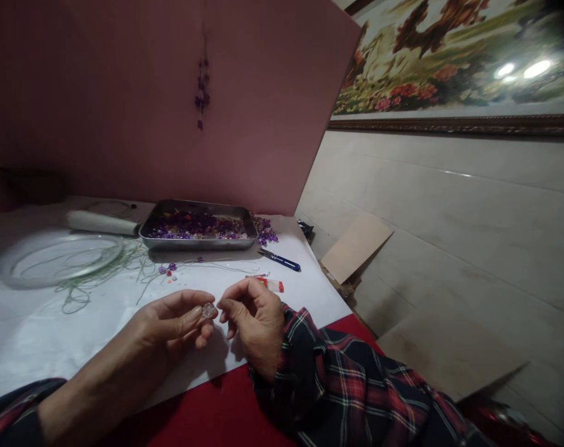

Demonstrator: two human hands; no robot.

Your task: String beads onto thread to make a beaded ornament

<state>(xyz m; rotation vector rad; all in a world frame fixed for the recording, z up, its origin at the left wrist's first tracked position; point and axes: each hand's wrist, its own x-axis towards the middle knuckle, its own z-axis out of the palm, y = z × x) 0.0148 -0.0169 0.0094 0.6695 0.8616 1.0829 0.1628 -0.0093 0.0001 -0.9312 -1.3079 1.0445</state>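
Observation:
Between the thumb and fingers of my left hand (170, 323) is a clear, faceted bead (208, 311). Close beside it, almost touching, the thumb and forefinger of my right hand (254, 323) are pinched together; whatever they hold is too fine to make out. Both hands are over the front part of the white-covered table (118, 338). Just beyond my right hand lies a small red-and-clear packet (275, 285). A few purple and red beads (167, 269) lie loose ahead of my left hand.
A metal tray (200, 244) of purple beads stands at the back, with more beads (267, 231) spilled at its right. Blue thread snips (282, 259) lie nearby. At left are a clear ring-shaped coil (12, 273), tangled green cord (77, 298) and a pale handle (102, 222). Purple beads (201, 93) hang on the wall.

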